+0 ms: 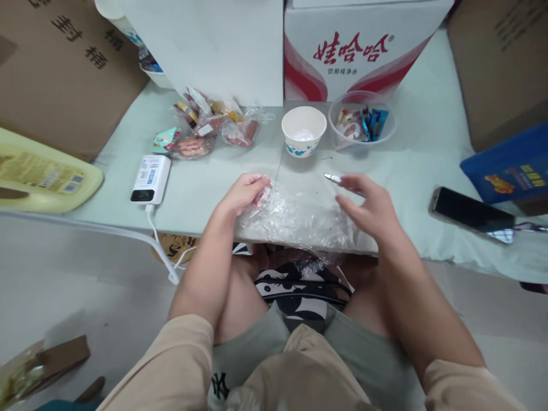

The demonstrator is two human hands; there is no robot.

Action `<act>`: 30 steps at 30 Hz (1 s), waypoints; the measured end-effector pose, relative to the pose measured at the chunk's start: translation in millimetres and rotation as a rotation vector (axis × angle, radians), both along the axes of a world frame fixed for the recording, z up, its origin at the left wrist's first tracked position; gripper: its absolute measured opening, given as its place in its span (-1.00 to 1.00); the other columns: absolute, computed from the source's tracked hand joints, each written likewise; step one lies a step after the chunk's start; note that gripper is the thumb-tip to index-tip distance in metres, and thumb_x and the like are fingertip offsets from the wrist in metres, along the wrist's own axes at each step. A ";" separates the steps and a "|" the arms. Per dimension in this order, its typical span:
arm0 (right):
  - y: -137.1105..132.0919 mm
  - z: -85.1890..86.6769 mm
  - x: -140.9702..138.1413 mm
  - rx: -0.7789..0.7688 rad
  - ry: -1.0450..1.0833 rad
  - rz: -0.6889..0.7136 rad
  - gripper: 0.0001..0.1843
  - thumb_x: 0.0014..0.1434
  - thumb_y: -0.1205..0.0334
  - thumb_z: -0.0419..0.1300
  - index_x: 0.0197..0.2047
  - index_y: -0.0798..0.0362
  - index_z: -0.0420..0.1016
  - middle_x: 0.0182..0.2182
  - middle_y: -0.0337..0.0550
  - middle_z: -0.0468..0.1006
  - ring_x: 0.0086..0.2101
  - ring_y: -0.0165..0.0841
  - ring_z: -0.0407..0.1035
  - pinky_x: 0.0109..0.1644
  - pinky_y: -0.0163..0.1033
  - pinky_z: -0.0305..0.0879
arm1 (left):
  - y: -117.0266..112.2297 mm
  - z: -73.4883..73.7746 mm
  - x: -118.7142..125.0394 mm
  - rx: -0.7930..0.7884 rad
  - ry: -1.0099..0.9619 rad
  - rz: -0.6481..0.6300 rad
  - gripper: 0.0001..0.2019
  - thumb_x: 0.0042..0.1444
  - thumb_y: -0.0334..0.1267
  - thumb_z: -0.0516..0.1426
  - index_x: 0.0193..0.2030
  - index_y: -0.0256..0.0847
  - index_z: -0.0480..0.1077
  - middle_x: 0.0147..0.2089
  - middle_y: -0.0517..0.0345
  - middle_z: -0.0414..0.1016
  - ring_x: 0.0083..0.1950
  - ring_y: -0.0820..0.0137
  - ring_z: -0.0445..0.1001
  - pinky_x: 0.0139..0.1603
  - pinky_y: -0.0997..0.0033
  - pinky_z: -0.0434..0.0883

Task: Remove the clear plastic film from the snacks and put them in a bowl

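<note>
My left hand [247,193] is closed, pinching a small pink wrapped piece [261,197] beside a crumpled sheet of clear plastic film [295,220]. The film spreads over the table's front edge and partly hangs below it. To the right of the film, my right hand [367,206] grips a small silver metal tool [332,178], its tip pointing left; its exact kind is too small to make out. Beyond both hands stands a white paper cup [303,132] with blue leaf print, something whitish inside. Right of it is a clear plastic bowl [363,142] holding several small packets.
Wrapped snacks [214,123] lie at the back left. A white power bank [150,180] with a cable and a yellow bottle [47,171] are on the left. On the right are a phone [471,214] and a blue package [507,162]. Boxes [359,63] line the back.
</note>
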State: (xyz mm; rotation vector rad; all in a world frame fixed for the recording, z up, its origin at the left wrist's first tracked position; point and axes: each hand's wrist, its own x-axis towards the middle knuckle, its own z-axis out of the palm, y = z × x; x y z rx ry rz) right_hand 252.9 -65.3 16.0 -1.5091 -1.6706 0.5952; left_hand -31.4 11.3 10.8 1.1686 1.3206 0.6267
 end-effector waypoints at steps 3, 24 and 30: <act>37.0 -1.6 -30.2 -0.222 0.077 0.391 -0.37 0.04 0.11 0.36 0.19 -0.03 0.40 0.05 0.02 0.60 0.04 -0.12 0.49 0.14 0.09 0.41 | 0.0 3.1 5.8 -0.026 -0.040 -0.109 -0.79 0.23 -0.18 0.17 -0.37 -0.23 0.42 -0.67 0.31 0.33 -0.72 0.56 0.23 -0.70 0.58 0.15; 7.9 -23.0 -62.3 -0.334 0.933 -0.192 -0.53 -0.12 -0.07 0.42 -0.28 -0.06 0.30 -0.48 -0.38 0.44 -0.56 -0.48 0.22 -0.47 -0.33 0.13 | -22.4 -10.4 42.6 -0.278 -0.721 -0.208 -0.51 -0.02 0.00 0.35 -0.01 -0.21 0.47 0.01 -0.11 0.65 0.00 0.20 0.64 0.01 0.24 0.52; 9.7 -18.9 -44.7 -0.562 0.947 -0.006 -0.60 -0.13 0.04 0.42 -0.26 -0.02 0.41 -0.50 -0.35 0.45 -0.52 -0.48 0.29 -0.44 -0.35 0.17 | -11.4 12.3 50.2 -0.153 -0.423 0.031 -0.80 0.03 -0.34 0.20 -0.16 -0.25 0.47 -0.21 0.02 0.67 -0.34 0.35 0.63 -0.45 0.50 0.39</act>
